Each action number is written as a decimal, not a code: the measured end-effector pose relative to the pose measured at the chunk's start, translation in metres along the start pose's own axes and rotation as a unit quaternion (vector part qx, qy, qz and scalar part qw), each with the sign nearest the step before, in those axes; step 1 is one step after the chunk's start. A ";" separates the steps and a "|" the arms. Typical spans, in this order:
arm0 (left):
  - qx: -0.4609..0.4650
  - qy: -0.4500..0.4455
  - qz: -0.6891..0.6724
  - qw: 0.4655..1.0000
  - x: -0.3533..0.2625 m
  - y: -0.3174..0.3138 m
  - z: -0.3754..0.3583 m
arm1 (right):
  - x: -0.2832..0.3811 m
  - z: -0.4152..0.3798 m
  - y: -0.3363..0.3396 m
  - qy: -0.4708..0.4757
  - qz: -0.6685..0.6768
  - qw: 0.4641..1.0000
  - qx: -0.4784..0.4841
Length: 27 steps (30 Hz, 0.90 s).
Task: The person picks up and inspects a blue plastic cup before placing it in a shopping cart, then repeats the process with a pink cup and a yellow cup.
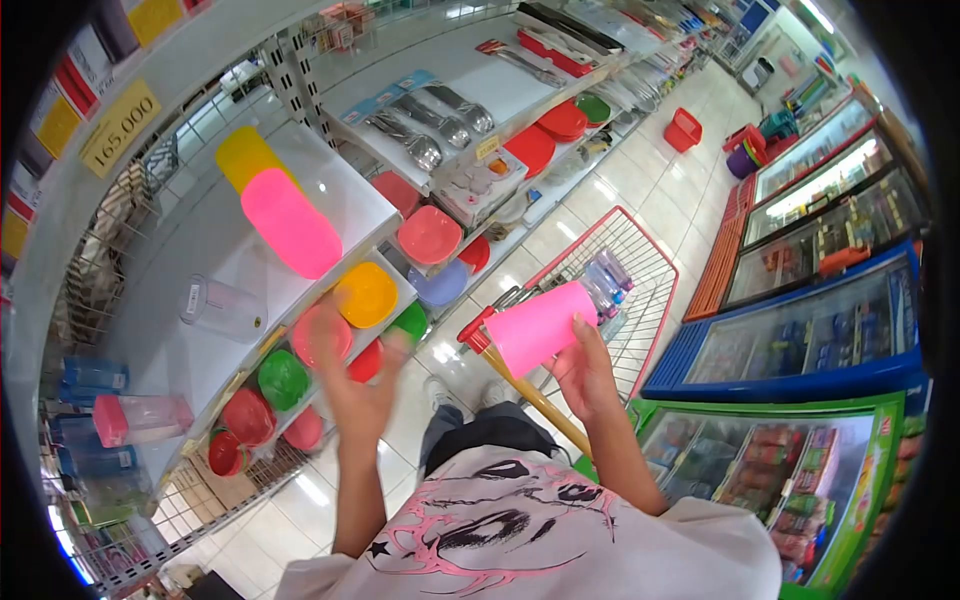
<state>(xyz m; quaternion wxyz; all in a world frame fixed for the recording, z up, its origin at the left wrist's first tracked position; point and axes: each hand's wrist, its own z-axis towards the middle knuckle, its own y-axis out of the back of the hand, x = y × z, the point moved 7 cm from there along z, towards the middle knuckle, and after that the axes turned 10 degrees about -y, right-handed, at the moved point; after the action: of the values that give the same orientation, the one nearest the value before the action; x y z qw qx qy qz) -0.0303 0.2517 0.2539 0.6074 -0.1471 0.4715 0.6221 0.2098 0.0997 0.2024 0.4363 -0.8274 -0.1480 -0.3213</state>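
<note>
Clearly, the person's two hands have different work now. The right hand (588, 378) is grasping a bright pink, smooth, tube-shaped thing (540, 330), probably of plastic. Its thumb presses on the right end, while the other fingers are mostly hidden behind, so I cannot tell how far they wrap around. From this grip, the pink tube extends to the left; its long axis goes slantwise from near left to far right, and the free end points toward the side of the left hand (358, 398).

That left hand is blurred, with the grip released and the fingers spread, and I see nothing held in it. It is raised before the plastic bowls, among them a round yellow bowl (365, 293) and a deep green bowl (284, 380); whether it touches any, I cannot tell.

Farther and to the left, on the white metal shelf (350, 190), lies a bright pink oblong with rounded ends (290, 222), partly over a yellow oblong piece (245, 155). Its long axis slants from far left to near right, and the left hand is nearer to it. On the right side, the red-rimmed wire cart (649, 240) stands just beside the right hand, with clear bottles (610, 280) inside.
</note>
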 end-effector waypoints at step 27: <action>0.182 0.387 -0.389 0.816 -0.087 -0.207 -0.196 | -0.006 -0.100 0.193 -0.065 -0.087 0.981 0.159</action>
<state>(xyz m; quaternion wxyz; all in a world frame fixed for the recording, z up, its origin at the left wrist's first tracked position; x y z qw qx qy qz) 0.0975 0.0101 0.1342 0.5817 -0.4341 0.6758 0.1284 0.2664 -0.0927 0.1186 0.5220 -0.7505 -0.2965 -0.2764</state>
